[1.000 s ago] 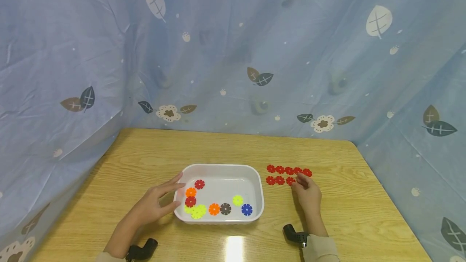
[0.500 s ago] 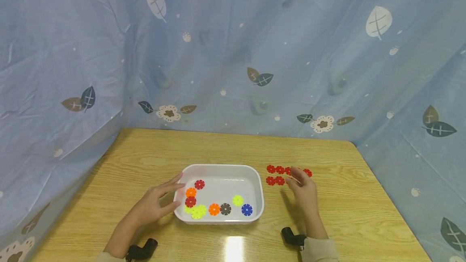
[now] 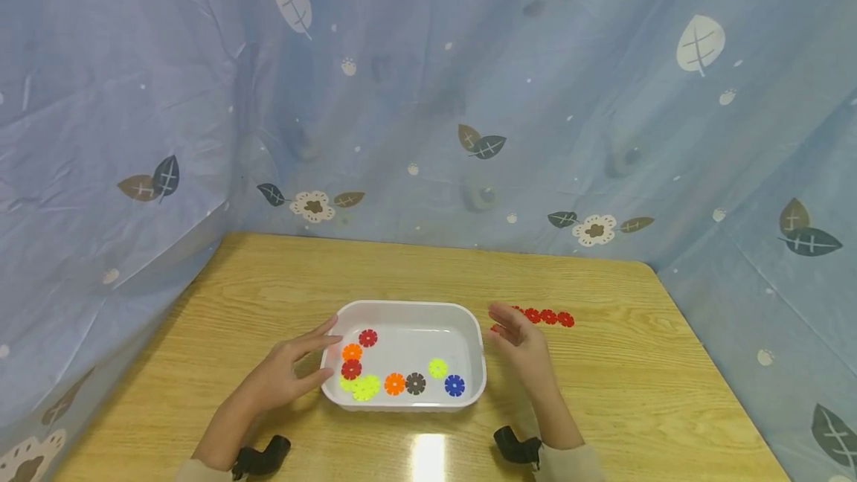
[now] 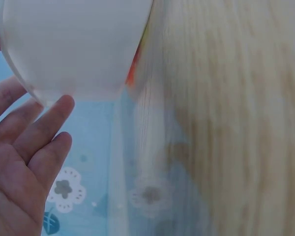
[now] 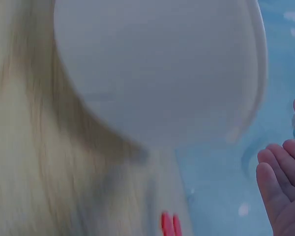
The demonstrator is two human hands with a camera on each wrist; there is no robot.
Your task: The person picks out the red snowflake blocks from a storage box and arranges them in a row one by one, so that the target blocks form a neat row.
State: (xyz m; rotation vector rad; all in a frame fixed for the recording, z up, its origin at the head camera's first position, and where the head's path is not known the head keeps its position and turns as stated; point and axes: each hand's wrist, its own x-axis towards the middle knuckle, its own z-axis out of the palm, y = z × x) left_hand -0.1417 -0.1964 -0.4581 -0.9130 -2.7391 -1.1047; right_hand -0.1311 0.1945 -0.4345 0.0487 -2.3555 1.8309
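My left hand [image 3: 284,372] is at the left end of a white plastic tray [image 3: 402,346], its fingers spread and reaching over the rim. In the left wrist view the fingertips lie right at the edge of the tray [image 4: 73,49]. My right hand [image 3: 525,354] hovers just off the tray's right end, fingers extended and holding nothing. It hides part of the two rows of red notched plastic discs [image 3: 549,316] on the table. Inside the tray are several similar discs: red [image 3: 367,338], orange [image 3: 395,384], yellow-green [image 3: 438,368], brown [image 3: 415,384] and blue [image 3: 454,385].
The tray and discs are on a wood-grain table [image 3: 281,274]. Behind and beside it hangs a blue curtain [image 3: 402,95] with leaf and flower prints. Black camera mounts [image 3: 262,458] are worn on both wrists.
My right hand has left the near row of red discs and moved left toward the tray, uncovering the right end of the far row. My left hand has stayed at the tray's left end.
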